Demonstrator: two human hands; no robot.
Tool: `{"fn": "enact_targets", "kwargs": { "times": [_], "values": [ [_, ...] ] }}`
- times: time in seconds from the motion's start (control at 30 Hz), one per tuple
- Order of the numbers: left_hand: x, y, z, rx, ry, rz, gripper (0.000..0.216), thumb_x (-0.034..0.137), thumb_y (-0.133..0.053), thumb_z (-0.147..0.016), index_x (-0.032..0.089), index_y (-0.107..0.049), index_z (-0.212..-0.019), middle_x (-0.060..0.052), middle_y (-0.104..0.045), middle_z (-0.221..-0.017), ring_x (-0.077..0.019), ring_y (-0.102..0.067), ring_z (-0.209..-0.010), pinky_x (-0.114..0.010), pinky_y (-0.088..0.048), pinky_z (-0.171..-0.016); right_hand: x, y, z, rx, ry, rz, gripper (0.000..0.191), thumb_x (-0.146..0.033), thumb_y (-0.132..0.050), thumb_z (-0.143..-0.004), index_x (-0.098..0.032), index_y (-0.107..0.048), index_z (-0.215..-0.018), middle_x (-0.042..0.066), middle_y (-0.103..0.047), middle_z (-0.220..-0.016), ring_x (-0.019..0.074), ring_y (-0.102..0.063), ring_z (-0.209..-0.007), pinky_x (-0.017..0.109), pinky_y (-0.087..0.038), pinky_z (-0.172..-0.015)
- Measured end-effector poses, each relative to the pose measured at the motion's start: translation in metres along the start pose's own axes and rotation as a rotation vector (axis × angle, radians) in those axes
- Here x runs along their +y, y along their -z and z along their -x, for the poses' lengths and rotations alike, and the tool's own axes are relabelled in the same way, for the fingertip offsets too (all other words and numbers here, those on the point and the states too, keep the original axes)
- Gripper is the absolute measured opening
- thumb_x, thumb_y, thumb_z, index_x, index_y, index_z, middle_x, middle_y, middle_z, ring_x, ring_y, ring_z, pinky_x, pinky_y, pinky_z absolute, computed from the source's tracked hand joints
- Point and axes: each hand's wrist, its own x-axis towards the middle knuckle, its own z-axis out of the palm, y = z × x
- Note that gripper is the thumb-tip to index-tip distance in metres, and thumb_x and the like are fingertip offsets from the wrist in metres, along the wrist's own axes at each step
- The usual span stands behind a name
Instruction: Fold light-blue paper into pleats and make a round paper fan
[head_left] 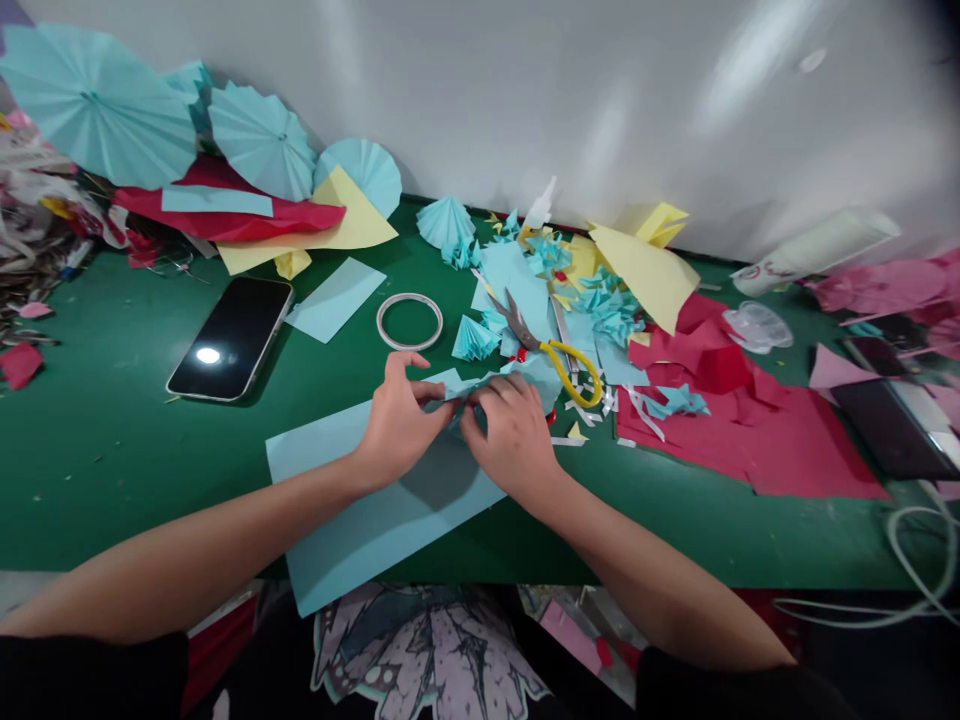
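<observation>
Between my two hands is a strip of folded light-blue paper (480,382), its pleats partly hidden by my fingers. My left hand (405,415) pinches it with thumb and fingers, the index finger bent above. On the other side my right hand (514,430) grips the same paper, fingertips close to those of the left. Beneath both hands a large light-blue sheet (337,520) lies flat, reaching past the table's front edge. Scissors with yellow handles (570,370) rest just beyond my right hand. A roll of tape (381,322) lies beyond my left hand.
A phone (231,340) lies at left on the green table (112,480). Pleated blue paper rosettes (97,110) lean against the wall. Red paper (795,450) and yellow paper (645,270) cover the right side, with several blue scraps and a white cable (900,540).
</observation>
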Motion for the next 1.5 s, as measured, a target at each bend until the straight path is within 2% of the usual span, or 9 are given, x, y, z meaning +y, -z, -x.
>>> {"fn": "enact_targets", "kwargs": {
  "times": [0.27, 1.03, 1.23, 1.5],
  "values": [
    [-0.0015, 0.0003, -0.0004, 0.003, -0.010, -0.006, 0.045, 0.018, -0.066, -0.064, 0.021, -0.033, -0.095, 0.003, -0.066, -0.069, -0.0114, -0.061, -0.061, -0.022, -0.043, -0.057, -0.0002, 0.0014, 0.0002, -0.024, -0.020, -0.024, 0.017, -0.019, -0.047, -0.081, -0.015, -0.060, -0.070, 0.007, -0.061, -0.076, 0.0219, -0.048, -0.081, 0.033, -0.033, -0.069],
    [0.0000, 0.0004, 0.0008, -0.002, -0.005, 0.008, 0.045, 0.020, -0.066, -0.064, 0.021, -0.034, -0.095, 0.003, -0.066, -0.070, -0.0122, -0.063, -0.065, -0.021, -0.044, -0.057, 0.0000, 0.0019, -0.0003, -0.040, -0.033, -0.026, 0.018, -0.018, -0.046, -0.081, -0.015, -0.059, -0.070, 0.007, -0.059, -0.074, 0.0224, -0.048, -0.080, 0.033, -0.032, -0.066],
    [0.0017, 0.0000, 0.0015, -0.004, -0.018, 0.014, 0.045, 0.016, -0.065, -0.064, 0.021, -0.033, -0.095, 0.003, -0.065, -0.068, -0.0121, -0.064, -0.064, -0.021, -0.044, -0.057, -0.0006, 0.0033, -0.0004, -0.039, -0.033, -0.034, 0.020, -0.023, -0.046, -0.083, -0.015, -0.059, -0.070, 0.007, -0.060, -0.075, 0.0223, -0.048, -0.079, 0.033, -0.032, -0.067],
    [0.0020, 0.0000, 0.0022, 0.001, -0.025, 0.005, 0.044, 0.016, -0.064, -0.064, 0.022, -0.033, -0.094, 0.004, -0.064, -0.067, -0.0113, -0.063, -0.063, -0.020, -0.043, -0.056, -0.0008, 0.0030, -0.0005, -0.053, -0.045, -0.038, 0.018, -0.018, -0.045, -0.082, -0.016, -0.059, -0.070, 0.007, -0.059, -0.073, 0.0217, -0.047, -0.079, 0.033, -0.031, -0.066]
  ]
}}
